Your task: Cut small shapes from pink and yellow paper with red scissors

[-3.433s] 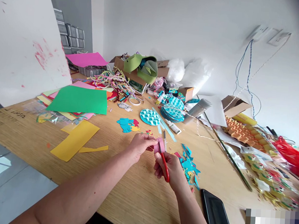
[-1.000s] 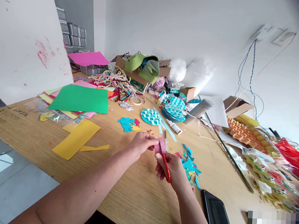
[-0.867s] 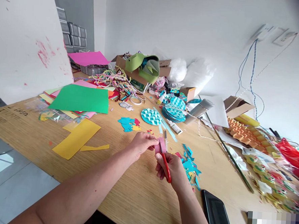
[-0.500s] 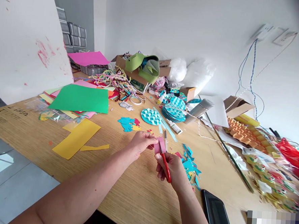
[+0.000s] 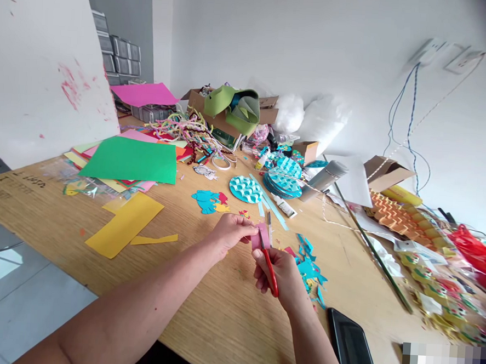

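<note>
Between thumb and fingers, my left hand (image 5: 232, 233) pinches a small piece of pink paper (image 5: 265, 238) by its left edge. My right hand (image 5: 279, 275) is wrapped round the red handles of a pair of scissors (image 5: 270, 271), whose blades lie across the paper. Just beyond the paper lies a pen (image 5: 269, 223). Blue paper scraps (image 5: 309, 268) are spread to the right of my right hand. Blue fish cutouts (image 5: 204, 200) lie beyond my left hand, touching small red and yellow ones. A round blue-and-white scaled disc (image 5: 246, 189) rests farther back.
Yellow paper (image 5: 127, 224) and a green sheet (image 5: 133, 160) lie on the left. A phone (image 5: 352, 345) sits near the front right. Behind are a glue bottle (image 5: 285, 205), stacked discs (image 5: 282, 183), a silver cylinder (image 5: 325, 179) and a green stick (image 5: 374, 250).
Almost nothing differs. Both hands, the scissors and the pink paper stay in nearly the same place.
</note>
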A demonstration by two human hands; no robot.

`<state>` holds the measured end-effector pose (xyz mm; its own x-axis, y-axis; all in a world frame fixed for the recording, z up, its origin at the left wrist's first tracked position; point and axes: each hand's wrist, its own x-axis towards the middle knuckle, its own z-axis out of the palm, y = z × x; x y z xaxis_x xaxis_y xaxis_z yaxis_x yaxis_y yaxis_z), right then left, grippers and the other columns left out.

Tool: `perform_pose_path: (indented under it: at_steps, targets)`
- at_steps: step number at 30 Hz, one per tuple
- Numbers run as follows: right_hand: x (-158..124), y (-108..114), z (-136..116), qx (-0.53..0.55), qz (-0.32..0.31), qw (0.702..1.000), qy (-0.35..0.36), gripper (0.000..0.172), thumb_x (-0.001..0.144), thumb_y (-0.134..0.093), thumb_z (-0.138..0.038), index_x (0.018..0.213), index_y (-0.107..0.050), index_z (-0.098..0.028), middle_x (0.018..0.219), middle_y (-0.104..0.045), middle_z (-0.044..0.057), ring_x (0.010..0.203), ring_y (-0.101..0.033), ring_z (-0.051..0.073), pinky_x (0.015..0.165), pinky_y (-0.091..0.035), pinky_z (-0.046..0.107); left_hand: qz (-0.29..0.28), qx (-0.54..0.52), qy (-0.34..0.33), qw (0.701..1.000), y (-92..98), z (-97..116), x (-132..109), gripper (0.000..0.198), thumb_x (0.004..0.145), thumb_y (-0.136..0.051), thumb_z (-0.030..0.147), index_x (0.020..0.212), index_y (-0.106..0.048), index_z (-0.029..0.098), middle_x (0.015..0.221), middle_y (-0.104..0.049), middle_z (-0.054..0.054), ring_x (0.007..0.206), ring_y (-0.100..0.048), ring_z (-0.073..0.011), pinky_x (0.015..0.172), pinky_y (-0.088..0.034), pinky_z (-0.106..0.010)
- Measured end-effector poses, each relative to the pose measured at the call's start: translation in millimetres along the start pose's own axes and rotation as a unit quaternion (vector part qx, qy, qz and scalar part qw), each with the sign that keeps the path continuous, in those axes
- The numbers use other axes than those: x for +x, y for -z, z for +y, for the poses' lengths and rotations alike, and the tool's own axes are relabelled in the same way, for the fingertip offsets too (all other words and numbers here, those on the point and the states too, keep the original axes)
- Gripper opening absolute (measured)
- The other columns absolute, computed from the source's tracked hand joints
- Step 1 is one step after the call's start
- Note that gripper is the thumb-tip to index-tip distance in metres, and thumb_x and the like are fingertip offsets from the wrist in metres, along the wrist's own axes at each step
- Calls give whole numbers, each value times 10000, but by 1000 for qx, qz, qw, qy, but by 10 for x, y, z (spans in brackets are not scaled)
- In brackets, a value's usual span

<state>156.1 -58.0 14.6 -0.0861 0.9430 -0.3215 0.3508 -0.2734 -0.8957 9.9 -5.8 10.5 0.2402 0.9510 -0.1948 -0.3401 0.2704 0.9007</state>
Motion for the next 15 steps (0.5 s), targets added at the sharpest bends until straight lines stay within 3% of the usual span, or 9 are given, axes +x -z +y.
perform_pose_path:
  at_steps: [15]
  targets:
    - [0,-11,20,10,11,1000,2,530,628,-702,-661,554,-526,-167,444,-580,-3,318,-530,105,303,-401,181,0,5,-3,1000,2,17,-7,147,557,-718,264,613,-661,140,582,-610,-10,568,-531,-102,608,-445,-248]
